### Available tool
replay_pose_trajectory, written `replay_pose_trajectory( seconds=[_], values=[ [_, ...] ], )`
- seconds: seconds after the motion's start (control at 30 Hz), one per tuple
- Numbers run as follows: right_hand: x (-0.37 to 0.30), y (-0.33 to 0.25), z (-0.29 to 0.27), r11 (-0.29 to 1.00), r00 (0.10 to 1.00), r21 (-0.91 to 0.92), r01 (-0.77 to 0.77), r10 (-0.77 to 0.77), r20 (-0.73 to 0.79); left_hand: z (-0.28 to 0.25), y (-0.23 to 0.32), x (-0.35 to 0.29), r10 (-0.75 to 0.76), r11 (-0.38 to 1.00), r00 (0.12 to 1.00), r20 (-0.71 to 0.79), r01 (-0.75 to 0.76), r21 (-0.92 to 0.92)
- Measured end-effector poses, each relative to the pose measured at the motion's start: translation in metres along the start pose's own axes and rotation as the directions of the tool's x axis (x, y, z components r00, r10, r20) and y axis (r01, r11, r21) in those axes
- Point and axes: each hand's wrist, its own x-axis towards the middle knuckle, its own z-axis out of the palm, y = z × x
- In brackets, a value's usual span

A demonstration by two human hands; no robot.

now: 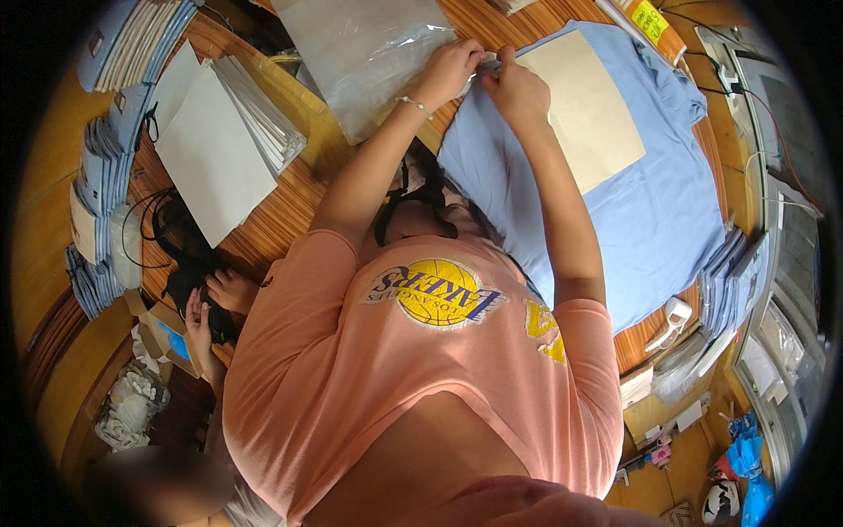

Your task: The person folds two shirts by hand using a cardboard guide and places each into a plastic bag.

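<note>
My left hand, with a thin bracelet at the wrist, is closed at the far edge of a light blue shirt. Close beside it is my right hand, its fingers pinched together. Between the fingertips a small whitish bit shows, too small to name, and I cannot tell whether it belongs to the shirt. The shirt lies spread over the wooden table, with a beige card sheet flat on top. Left of my hands lies a pile of clear plastic bags.
White sheets and a fanned paper stack lie to the left. Folded blue shirts are piled at the far left and right. A co-worker's hands touch something black. A white handheld device sits at the right edge.
</note>
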Motion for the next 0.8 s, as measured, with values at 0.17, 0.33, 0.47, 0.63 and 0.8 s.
replay_pose_trajectory(
  seconds=[0.17, 0.33, 0.47, 0.63, 0.8],
  values=[
    [-0.032, 0.023, -0.027, 0.974, 0.992, 0.215, -0.064, 0.085, -0.090, -0.018, 0.017, -0.006, 0.129, 0.991, 0.979, -0.160, -0.131, -0.005],
    [-0.130, 0.173, -0.025, 0.813, 0.861, 0.578, -0.073, 0.344, -0.374, -0.106, 0.060, -0.048, -0.160, 0.986, 0.674, 0.721, 0.085, 0.140],
    [-0.287, 0.302, -0.013, 0.762, 0.531, 0.409, -0.503, 0.645, -0.550, -0.111, 0.073, -0.082, -0.076, 0.996, 0.608, 0.790, 0.079, 0.035],
    [-0.413, 0.369, -0.007, 0.536, 0.312, 0.269, -0.800, 0.755, -0.577, -0.028, 0.080, -0.033, 0.062, 0.998, 0.882, 0.468, -0.069, -0.004],
    [-0.439, 0.400, -0.001, 0.290, 0.148, 0.183, -0.939, 0.823, -0.549, 0.043, 0.086, -0.030, 0.348, 0.824, 0.895, 0.280, -0.435, 0.364]
  ],
)
